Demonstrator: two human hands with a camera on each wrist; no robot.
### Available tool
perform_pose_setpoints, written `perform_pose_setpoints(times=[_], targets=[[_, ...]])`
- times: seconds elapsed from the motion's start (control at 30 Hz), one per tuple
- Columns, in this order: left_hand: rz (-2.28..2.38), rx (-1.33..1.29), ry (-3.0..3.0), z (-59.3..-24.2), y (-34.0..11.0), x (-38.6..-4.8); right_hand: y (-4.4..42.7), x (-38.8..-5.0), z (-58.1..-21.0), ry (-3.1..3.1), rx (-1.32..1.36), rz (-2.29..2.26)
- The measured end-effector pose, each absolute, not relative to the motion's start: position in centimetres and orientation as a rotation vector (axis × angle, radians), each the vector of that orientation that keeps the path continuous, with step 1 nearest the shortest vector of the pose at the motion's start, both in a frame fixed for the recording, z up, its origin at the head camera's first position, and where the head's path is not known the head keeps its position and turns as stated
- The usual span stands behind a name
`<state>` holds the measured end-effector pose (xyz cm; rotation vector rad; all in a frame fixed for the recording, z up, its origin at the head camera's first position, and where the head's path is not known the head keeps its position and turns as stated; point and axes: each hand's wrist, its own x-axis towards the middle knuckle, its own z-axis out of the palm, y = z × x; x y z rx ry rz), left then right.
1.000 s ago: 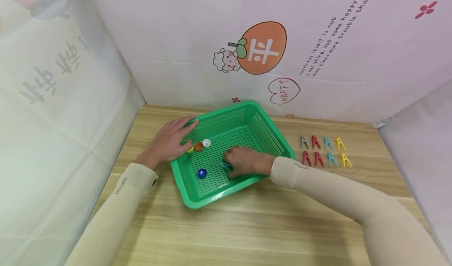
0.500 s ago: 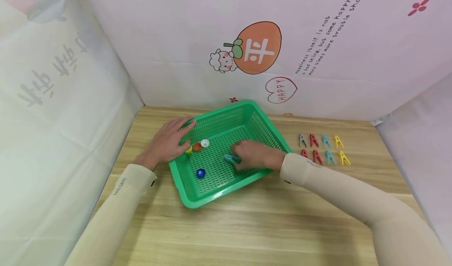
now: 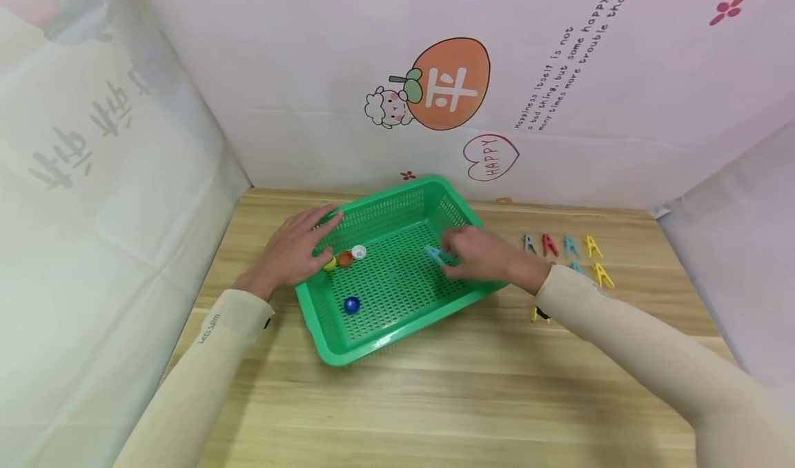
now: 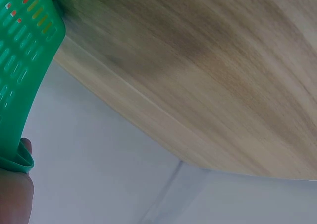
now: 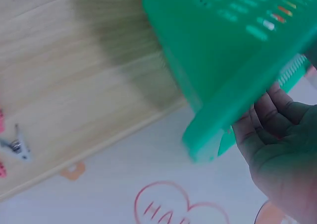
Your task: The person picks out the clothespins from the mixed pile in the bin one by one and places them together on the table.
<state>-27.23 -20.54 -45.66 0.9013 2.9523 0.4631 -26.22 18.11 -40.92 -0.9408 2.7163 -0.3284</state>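
Observation:
Over the basket's right part, my right hand point(image 3: 481, 254) pinches a light blue clothespin point(image 3: 437, 255) whose tip points left. The right wrist view shows that hand's curled fingers point(image 5: 270, 110) behind the basket rim; the clothespin is hidden there. My left hand point(image 3: 295, 250) holds the left rim of the green plastic basket point(image 3: 373, 344), its thumb inside near a yellow bottle cap point(image 3: 330, 264). An orange cap point(image 3: 345, 258) and a white cap point(image 3: 359, 252) lie beside the yellow one. A dark blue cap point(image 3: 352, 305) lies apart, nearer the front.
Right of the basket, clothespins lie in rows on the wooden table point(image 3: 397, 413): a grey one point(image 3: 529, 244), a red one point(image 3: 549, 245), a blue one point(image 3: 571, 246) and a yellow one point(image 3: 593, 246) among them. My right forearm covers some. Printed cloth walls enclose the table.
My right hand has lifted the blue clothespin from the basket's floor and carried it rightward, toward the right rim. The left hand stays on the left rim, and the caps lie as before.

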Motion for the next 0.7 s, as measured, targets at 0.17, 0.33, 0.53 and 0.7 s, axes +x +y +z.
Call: perform_pose_setpoints(times=[0.17, 0.33, 0.53, 0.7], targets=[[0.456, 0.897, 2.953, -45.7, -20.5, -27.3, 20.2, -26.0, -39.9, 2.755, -0.853, -0.393], [0.447, 0.898, 2.962, -45.9, -20.6, -27.3, 21.8, -25.6, -38.7, 2.806, -0.817, -0.433], [0.433, 0.903, 2.959, -45.9, -20.6, -27.3, 23.5, -25.3, -37.7, 2.856, -0.742, -0.462], [0.438, 0.906, 2.959, -45.9, -20.6, -27.3, 25.0, -24.9, -36.9, 2.904, -0.677, -0.451]])
